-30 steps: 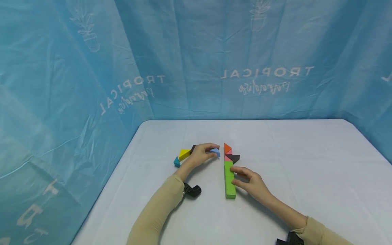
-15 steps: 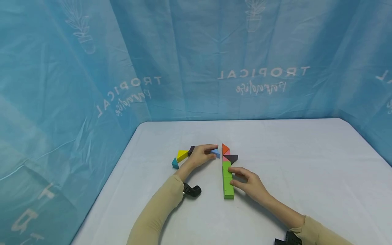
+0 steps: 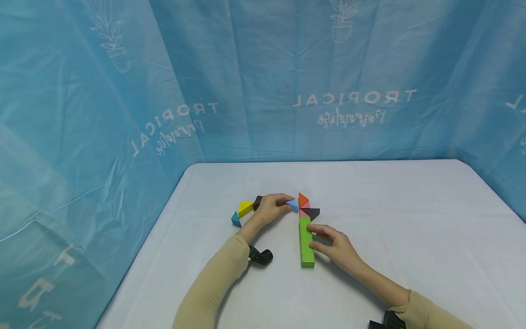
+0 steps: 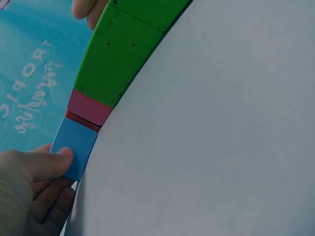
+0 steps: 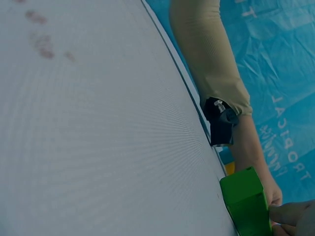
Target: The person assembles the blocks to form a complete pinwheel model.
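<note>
My left hand (image 3: 269, 208) pinches a light blue triangular block (image 3: 293, 205) between thumb and fingers. In the left wrist view the thumb lies on the flat face of that block, whose far end is right at the red-orange and pink pieces. Two green blocks (image 3: 306, 250) stand end to end in a column. Beyond them come pink blocks (image 3: 303, 213), an orange triangle (image 3: 302, 199) and a dark block (image 3: 312, 213) jutting right. My right hand (image 3: 334, 242) rests its thumb and fingertips against the right side of the green blocks.
Left of my left hand lie a dark block (image 3: 257, 201), a yellow triangular block (image 3: 245, 208) and a teal one (image 3: 236, 219). A white cloth (image 3: 411, 237) covers the table. Blue printed curtains (image 3: 263, 82) hang behind it and along the sides.
My left hand has edged right with the light blue block, narrowing the gap to the orange and pink pieces. The right hand stays at the green blocks. The head view has shifted slightly.
</note>
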The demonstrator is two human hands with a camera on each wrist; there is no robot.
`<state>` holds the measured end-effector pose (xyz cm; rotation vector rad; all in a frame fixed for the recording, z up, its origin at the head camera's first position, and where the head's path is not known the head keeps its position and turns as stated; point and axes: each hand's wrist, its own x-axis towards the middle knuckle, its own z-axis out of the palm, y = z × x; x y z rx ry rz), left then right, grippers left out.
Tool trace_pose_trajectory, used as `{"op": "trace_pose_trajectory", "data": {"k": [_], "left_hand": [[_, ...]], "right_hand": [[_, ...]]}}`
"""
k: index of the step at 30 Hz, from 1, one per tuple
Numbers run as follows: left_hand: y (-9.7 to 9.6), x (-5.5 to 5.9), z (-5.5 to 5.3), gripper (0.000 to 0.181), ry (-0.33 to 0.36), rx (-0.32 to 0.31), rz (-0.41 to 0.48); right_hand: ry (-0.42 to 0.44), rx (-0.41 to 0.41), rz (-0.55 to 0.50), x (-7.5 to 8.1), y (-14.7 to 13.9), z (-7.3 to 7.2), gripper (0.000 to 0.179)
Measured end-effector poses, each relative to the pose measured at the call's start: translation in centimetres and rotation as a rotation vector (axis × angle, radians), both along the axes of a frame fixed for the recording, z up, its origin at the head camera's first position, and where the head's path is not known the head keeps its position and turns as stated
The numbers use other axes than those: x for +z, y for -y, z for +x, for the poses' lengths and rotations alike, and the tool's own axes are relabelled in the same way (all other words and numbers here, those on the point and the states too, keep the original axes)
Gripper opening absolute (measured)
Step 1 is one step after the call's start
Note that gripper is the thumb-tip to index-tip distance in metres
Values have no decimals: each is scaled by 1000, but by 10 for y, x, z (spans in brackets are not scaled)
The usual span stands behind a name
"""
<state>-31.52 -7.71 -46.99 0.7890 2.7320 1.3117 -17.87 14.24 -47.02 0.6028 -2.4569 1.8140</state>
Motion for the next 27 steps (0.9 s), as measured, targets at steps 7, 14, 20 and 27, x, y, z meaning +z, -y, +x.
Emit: {"op": "trace_pose_trajectory", "data": {"k": [7,14,20,27], "left_hand": [[-5,-1,-3,27,-4,-15,-9],[-9,1,-2,26,11,-8,-17],[-11,0,-3,26,18,0,-21],[-10,2,-3,27,22,-8,-13]], "right_hand": [[-7,-2,-1,-9,-2,-5,44],[3,-13,8,-9,-2,-5,44],[12,-14,2,-9,-2,-4,44],[-2,-12,-3,-10,-2,-5,43]]}}
